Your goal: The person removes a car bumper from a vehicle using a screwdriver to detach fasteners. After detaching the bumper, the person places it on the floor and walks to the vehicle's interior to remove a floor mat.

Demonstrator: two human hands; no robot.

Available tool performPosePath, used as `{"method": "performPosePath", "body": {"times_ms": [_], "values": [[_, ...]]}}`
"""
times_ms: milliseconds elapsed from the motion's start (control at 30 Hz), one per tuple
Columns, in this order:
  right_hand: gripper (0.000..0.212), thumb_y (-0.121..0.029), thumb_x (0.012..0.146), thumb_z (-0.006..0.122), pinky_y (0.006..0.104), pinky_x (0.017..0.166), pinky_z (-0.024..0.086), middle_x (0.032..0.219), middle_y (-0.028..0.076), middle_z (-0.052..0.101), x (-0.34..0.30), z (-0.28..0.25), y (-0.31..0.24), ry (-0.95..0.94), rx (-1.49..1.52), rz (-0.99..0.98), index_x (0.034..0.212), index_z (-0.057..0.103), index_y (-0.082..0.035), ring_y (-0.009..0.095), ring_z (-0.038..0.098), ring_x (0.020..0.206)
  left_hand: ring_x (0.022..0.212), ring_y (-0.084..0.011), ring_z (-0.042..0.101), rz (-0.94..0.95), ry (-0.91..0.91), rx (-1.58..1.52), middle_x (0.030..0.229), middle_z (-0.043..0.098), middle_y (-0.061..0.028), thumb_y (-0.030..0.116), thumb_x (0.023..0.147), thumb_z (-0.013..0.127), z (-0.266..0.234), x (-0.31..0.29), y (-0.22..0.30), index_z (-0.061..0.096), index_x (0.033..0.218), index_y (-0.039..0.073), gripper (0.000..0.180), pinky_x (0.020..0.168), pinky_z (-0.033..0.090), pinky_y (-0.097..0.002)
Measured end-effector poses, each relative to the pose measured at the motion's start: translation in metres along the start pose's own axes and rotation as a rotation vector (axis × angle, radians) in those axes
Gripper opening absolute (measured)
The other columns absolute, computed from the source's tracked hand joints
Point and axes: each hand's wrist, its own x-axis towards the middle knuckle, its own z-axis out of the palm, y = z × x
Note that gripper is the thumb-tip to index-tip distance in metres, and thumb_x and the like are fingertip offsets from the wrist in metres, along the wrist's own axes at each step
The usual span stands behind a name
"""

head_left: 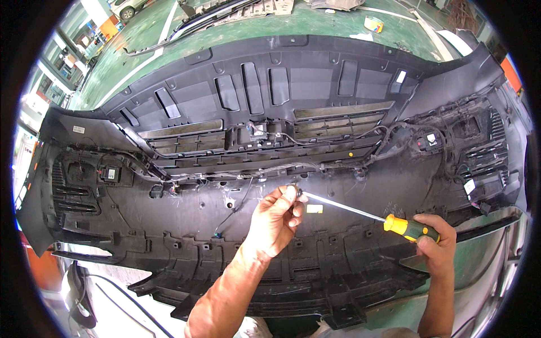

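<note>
In my right hand (438,242) is a screwdriver (398,225) with a yellow and dark green handle, its fingers wrapped round the handle's end. The long metal shaft slants up to the left, to the fingertips of my left hand (271,218). There, thumb and fingers pinch a small dark part (298,193) right at the screwdriver's tip; the fingers hide most of it, so its kind cannot be made out. Both hands are held over the inner side of a large black car bumper (186,209), which lies spread out before me.
A wiring harness (282,168) runs across the bumper, with a loose cable (241,200) hanging near my left hand. Black modules sit at left (110,174) and right (429,141). Beyond lie the green floor (315,25), a yellow tub (373,23) and a parked car (125,8).
</note>
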Motion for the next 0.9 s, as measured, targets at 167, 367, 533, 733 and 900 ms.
{"method": "performPosePath", "body": {"times_ms": [167,367,533,733,900], "values": [[0.050,-0.029,0.076,0.080,0.0300,0.085,0.051,0.106,0.012,0.073,0.001,0.000,-0.003,-0.011,-0.127,-0.104,0.114,0.072,0.003,0.018,0.067,0.094,0.072,-0.0098,0.055,0.031,0.095,0.132,0.093,0.068,-0.0044,0.021,0.102,0.068,0.000,0.001,-0.004,0.065,0.099,0.008,0.013,0.058,0.041,-0.0226],[0.047,-0.027,0.078,0.079,0.0292,0.081,0.051,0.103,0.011,0.073,0.001,-0.002,-0.006,-0.022,-0.142,-0.110,0.114,0.072,0.003,0.017,0.067,0.091,0.069,-0.0092,0.054,0.071,0.111,0.274,0.092,0.068,-0.0037,0.018,0.103,0.066,-0.003,0.003,-0.011,0.067,0.101,0.007,0.012,0.057,0.040,-0.0221],[0.047,-0.021,0.081,0.076,0.0245,0.063,0.052,0.102,0.011,0.069,0.004,0.001,-0.012,-0.067,-0.005,0.098,0.122,0.067,0.001,0.011,0.063,0.075,0.071,-0.0092,0.053,0.059,0.094,0.197,0.096,0.068,-0.0056,0.018,0.105,0.063,-0.006,0.004,-0.012,0.065,0.106,0.004,0.014,0.057,0.040,-0.0221],[0.044,-0.013,0.082,0.074,0.0252,0.059,0.056,0.110,0.013,0.068,0.039,0.004,-0.025,0.143,0.213,-0.065,0.121,0.059,-0.001,0.011,0.064,0.071,0.073,-0.0107,0.055,-0.053,0.096,0.216,0.098,0.068,-0.0086,0.019,0.105,0.061,0.001,0.025,-0.021,0.061,0.111,0.003,0.016,0.057,0.040,-0.0227],[0.036,-0.011,0.090,0.070,0.0229,0.062,0.051,0.107,0.010,0.070,0.092,-0.006,-0.036,0.171,0.153,-0.181,0.123,0.060,-0.003,0.008,0.060,0.074,0.072,-0.0115,0.055,-0.073,0.099,0.312,0.097,0.068,-0.0087,0.020,0.106,0.059,0.011,0.060,-0.027,0.061,0.110,0.003,0.018,0.056,0.041,-0.0229]]}}
